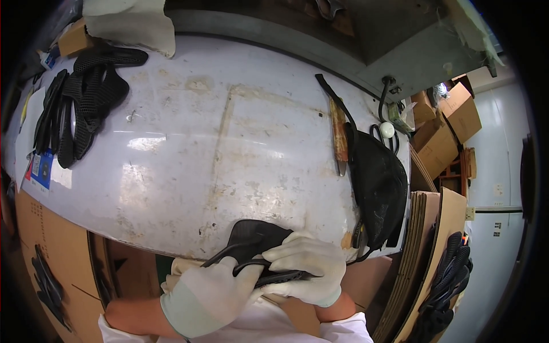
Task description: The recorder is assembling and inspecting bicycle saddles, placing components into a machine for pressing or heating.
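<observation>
Both my hands wear pale gloves with light green cuffs. They meet low in the middle, over the table's near edge. Between them is a black mesh piece (pixel 257 234) with a smooth rim, shaped somewhat like a shoe upper; its exact kind is unclear. My left hand (pixel 220 291) pinches its near-left rim. On the right side, my right hand (pixel 309 266) is closed over the piece, fingers bent across it. The gloves cover much of its lower part. Its upper end rests over the white tabletop (pixel 171 194).
Similar black mesh pieces (pixel 86 103) are heaped at the far left. A black fabric bag (pixel 377 188) with a strap lies right, beside a worn, brown-handled tool (pixel 338 137). Cardboard boxes (pixel 449 126) stand right; more black pieces (pixel 449 274) sit below. A grey metal housing (pixel 263 34) borders the back.
</observation>
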`<state>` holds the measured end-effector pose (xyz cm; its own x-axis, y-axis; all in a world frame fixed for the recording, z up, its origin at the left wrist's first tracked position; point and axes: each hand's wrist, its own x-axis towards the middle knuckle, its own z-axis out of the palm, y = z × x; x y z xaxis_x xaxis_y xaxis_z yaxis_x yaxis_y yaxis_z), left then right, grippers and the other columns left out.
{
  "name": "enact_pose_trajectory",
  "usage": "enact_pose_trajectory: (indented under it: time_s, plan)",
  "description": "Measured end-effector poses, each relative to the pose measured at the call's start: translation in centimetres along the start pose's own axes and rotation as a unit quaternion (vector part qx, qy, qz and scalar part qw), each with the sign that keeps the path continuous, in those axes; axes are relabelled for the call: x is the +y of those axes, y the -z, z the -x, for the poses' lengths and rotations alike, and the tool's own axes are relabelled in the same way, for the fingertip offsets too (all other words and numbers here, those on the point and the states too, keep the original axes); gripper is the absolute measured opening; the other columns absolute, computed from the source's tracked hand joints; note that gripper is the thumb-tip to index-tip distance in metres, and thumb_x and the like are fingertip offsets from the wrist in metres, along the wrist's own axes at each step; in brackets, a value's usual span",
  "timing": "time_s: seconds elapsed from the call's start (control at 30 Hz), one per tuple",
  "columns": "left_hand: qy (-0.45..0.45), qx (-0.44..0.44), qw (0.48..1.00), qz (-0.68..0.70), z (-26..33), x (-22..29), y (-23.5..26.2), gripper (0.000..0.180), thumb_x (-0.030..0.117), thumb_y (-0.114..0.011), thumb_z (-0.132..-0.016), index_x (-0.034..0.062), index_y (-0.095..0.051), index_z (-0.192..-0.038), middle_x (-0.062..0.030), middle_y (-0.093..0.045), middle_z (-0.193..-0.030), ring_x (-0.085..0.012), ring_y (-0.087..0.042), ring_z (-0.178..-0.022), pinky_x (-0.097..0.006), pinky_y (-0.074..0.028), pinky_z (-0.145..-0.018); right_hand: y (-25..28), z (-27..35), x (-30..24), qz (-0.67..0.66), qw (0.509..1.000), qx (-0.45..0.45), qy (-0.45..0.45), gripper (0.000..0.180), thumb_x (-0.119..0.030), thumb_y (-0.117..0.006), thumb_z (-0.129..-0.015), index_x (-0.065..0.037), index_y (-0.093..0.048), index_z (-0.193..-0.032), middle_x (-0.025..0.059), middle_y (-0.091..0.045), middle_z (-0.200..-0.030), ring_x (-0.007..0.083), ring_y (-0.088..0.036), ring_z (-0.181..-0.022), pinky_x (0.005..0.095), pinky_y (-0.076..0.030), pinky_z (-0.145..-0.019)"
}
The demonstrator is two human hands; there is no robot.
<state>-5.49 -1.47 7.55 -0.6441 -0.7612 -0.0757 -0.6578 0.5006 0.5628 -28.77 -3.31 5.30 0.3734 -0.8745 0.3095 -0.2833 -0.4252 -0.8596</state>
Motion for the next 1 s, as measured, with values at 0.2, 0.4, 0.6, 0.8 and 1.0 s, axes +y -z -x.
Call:
enact_pose_trajectory:
  time_s: [0.2, 0.4, 0.6, 0.8, 1.0]
  plan:
    - [0.027, 0.025, 0.901, 0.432, 1.6, -3.9, -1.0, 0.033, 0.022, -0.07, -0.096, -0.0051, -0.069, -0.115, -0.0097, -0.066, -0.075, -0.0166, -0.064, -0.056, -0.031, -0.049, -0.049, -2.1, 0.9, 1.9, -0.069, 0.994, 0.072, -0.035, 0.077, -0.047, -0.089, -0.08, 0.002, -0.057, -0.13, 0.0248, -0.057, -0.14, 0.0362, -0.062, -0.121, 0.047, -0.052, -0.102]
    - [0.078, 0.017, 0.659, 0.748, 4.4, -4.9, -7.4, 0.051, 0.017, -0.081, -0.077, -0.005, -0.067, -0.121, -0.0158, -0.072, -0.098, -0.0211, -0.068, -0.096, -0.037, -0.055, -0.091, -4.4, 1.6, 0.5, -0.335, 0.939, 0.078, -0.001, 0.048, -0.033, -0.062, -0.1, 0.013, -0.07, -0.087, 0.0227, -0.072, -0.081, 0.0368, -0.072, -0.073, 0.047, -0.061, -0.071]
    - [-0.01, 0.148, 0.689, 0.709, 2.8, -4.8, -3.0, 0.063, 0.017, -0.092, -0.069, 0.0005, -0.068, -0.125, -0.0138, -0.072, -0.116, -0.0251, -0.067, -0.108, -0.038, -0.052, -0.092, -2.8, 1.0, 0.4, -0.195, 0.977, -0.021, 0.081, 0.018, -0.01, -0.072, -0.08, 0.006, -0.073, -0.088, 0.0179, -0.075, -0.082, 0.0357, -0.073, -0.073, 0.0428, -0.061, -0.072]
    - [-0.109, 0.14, 0.889, 0.421, 1.1, -3.7, 0.4, 0.034, 0.015, -0.086, -0.081, 0.0024, -0.077, -0.11, -0.0122, -0.075, -0.09, -0.0252, -0.07, -0.072, -0.033, -0.054, -0.064, -2.3, 0.1, 0.1, -0.133, 0.982, -0.074, 0.109, 0.014, -0.008, -0.074, -0.077, 0.002, -0.074, -0.086, 0.0139, -0.075, -0.082, 0.033, -0.072, -0.072, 0.0404, -0.061, -0.07]
    - [-0.002, 0.14, 0.904, 0.403, 1.1, -2.7, 0.3, 0.021, 0.016, -0.083, -0.083, 0.0024, -0.08, -0.1, -0.0117, -0.074, -0.081, -0.0249, -0.069, -0.067, -0.032, -0.053, -0.061, -3.1, 1.4, 0.4, -0.181, 0.983, -0.001, 0.044, 0.013, -0.008, -0.073, -0.08, 0.004, -0.072, -0.085, 0.0161, -0.071, -0.076, 0.0346, -0.071, -0.068, 0.0407, -0.059, -0.064]
